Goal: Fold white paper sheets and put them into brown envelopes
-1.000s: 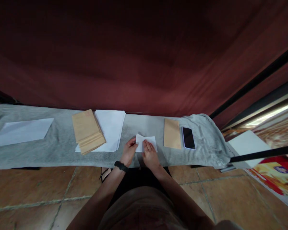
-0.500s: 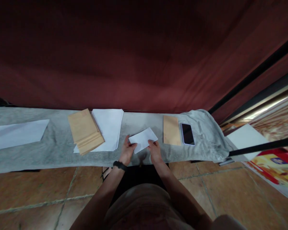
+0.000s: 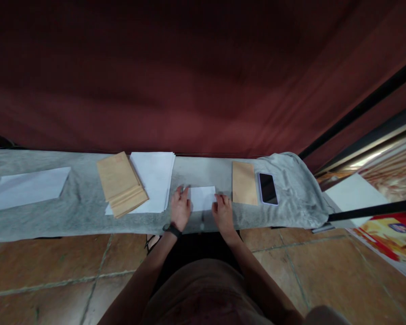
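Note:
A folded sheet of white paper [image 3: 202, 198] lies flat on the grey cloth [image 3: 203, 171] in front of me. My left hand [image 3: 180, 210] rests at the paper's left edge, palm down with its fingers apart. At the opposite edge, my right hand [image 3: 223, 212] touches the paper's right side, its fingers bent and slightly spread. Left of my hands is a stack of white sheets [image 3: 155, 176], partly covered by brown paper envelopes [image 3: 117, 174]. A single brown envelope [image 3: 244, 183] lies to the right of my right hand.
A phone [image 3: 268, 188] lies right of the single envelope. Another white sheet [image 3: 30, 186] is at the far left of the cloth-covered surface. A dark red curtain [image 3: 189, 90] hangs behind it. Black bars and a red-and-yellow printed box [image 3: 392, 239] stand at the right.
The white paper has gone from tilted between both hands to lying flat and square on the cloth. My hands have loosened and shifted to its left and right edges.

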A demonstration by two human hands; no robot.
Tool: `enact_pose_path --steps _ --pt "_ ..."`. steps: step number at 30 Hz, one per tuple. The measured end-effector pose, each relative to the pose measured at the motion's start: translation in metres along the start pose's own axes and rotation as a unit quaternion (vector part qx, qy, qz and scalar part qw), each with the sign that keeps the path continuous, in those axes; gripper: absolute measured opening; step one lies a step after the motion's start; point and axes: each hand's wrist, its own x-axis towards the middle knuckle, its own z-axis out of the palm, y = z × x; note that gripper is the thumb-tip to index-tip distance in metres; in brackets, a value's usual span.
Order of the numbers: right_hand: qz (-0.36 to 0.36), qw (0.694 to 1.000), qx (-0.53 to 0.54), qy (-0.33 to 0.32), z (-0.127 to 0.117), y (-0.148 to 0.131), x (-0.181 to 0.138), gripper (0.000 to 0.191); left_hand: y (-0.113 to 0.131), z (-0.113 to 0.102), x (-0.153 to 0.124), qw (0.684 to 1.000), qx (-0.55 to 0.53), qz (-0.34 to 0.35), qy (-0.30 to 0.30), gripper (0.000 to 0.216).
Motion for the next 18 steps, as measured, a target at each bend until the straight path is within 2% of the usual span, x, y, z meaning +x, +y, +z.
enact_pose_path --steps 3,6,10,18 --pt "-0.047 0.998 0.042 -0.02 0.009 -0.015 -0.001 0.044 0.012 0.009 -0.018 0.994 0.053 0.09 -0.041 0.054" --pt "-0.096 0.992 0.031 -0.072 0.015 -0.028 -0.008 0.049 0.018 0.016 -0.033 0.979 0.092 0.154 -0.093 0.059" --pt "-0.125 0.985 -0.047 -0.109 0.013 -0.029 -0.018 0.053 0.017 0.017 -0.04 0.973 0.129 0.15 -0.116 0.061" --pt "-0.137 0.98 -0.118 -0.078 0.007 -0.004 -0.021 0.061 0.011 0.006 -0.043 0.979 0.142 0.117 -0.085 0.062"
